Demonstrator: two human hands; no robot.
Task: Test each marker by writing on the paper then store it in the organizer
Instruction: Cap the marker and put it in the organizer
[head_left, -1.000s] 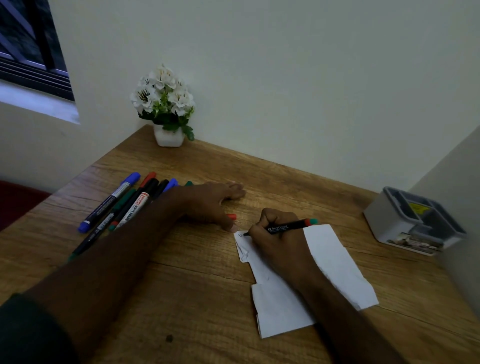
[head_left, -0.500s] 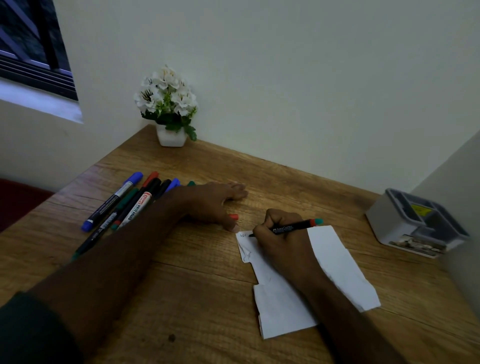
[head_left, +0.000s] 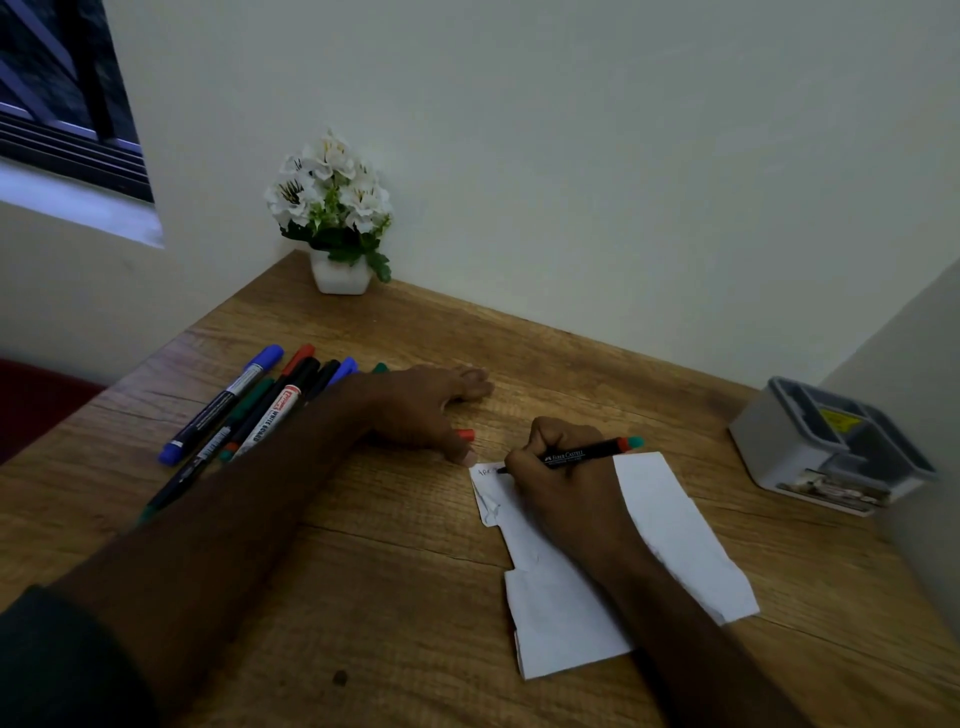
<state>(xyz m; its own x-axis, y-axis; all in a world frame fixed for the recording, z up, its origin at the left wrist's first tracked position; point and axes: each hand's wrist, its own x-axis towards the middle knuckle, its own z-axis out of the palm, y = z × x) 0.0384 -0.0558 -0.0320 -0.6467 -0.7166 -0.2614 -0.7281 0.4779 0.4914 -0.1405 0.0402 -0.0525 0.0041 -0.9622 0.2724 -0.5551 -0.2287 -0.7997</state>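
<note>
counter (head_left: 395, 582): wood, dim corner
right hand (head_left: 566, 488): pinching marker (head_left: 576, 456), tip on paper (head_left: 670, 525)
left hand (head_left: 421, 410): spread flat, red cap (head_left: 466, 435) beneath
tip: light strokes, then cap, drop upright into organizer (head_left: 831, 447)

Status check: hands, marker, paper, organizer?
Right hand grips black marker, tip on paper. Left hand flat on table, over an orange cap. Organizer far right, path unobstructed.

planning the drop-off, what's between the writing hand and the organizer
In the head view, the marker's tail, the paper's far edge, then bare table up to the organizer.
</note>
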